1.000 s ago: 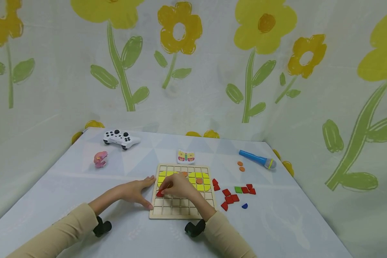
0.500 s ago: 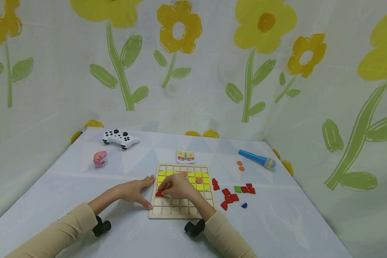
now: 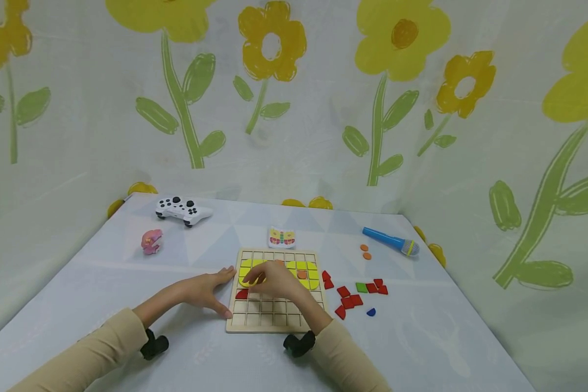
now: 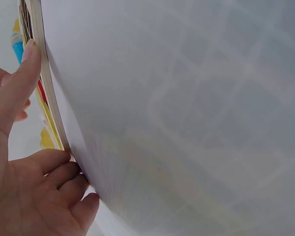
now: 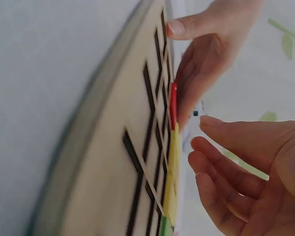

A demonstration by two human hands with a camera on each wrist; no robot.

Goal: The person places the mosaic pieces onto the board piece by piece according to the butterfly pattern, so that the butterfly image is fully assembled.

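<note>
A wooden grid board [image 3: 274, 322] lies on the table, with yellow pieces [image 3: 314, 267] and an orange disc [image 3: 301, 275] in its upper rows. One red quarter-round piece [image 3: 242, 294] sits in a left-column cell below the yellow ones. My left hand [image 3: 202, 291] touches the board's left edge, thumb and fingers spread; the left wrist view shows the thumb on the rim. Just above the board hovers my right hand [image 3: 278, 280], fingers loosely bent. In the right wrist view that right hand [image 5: 250, 182] holds nothing and is apart from the pieces. It hides part of the middle cells.
Right of the board lie several loose red pieces [image 3: 348, 302], a green square [image 3: 361, 287], a blue half-round piece [image 3: 371, 312] and orange discs [image 3: 367, 256]. Behind are a butterfly picture card [image 3: 281, 238], blue microphone [image 3: 389, 240], white game controller [image 3: 182, 211] and pink toy [image 3: 152, 242].
My right hand has let go of the red piece and lifted slightly up and to the right, leaving the piece in its cell. The left hand stays at the board's edge.
</note>
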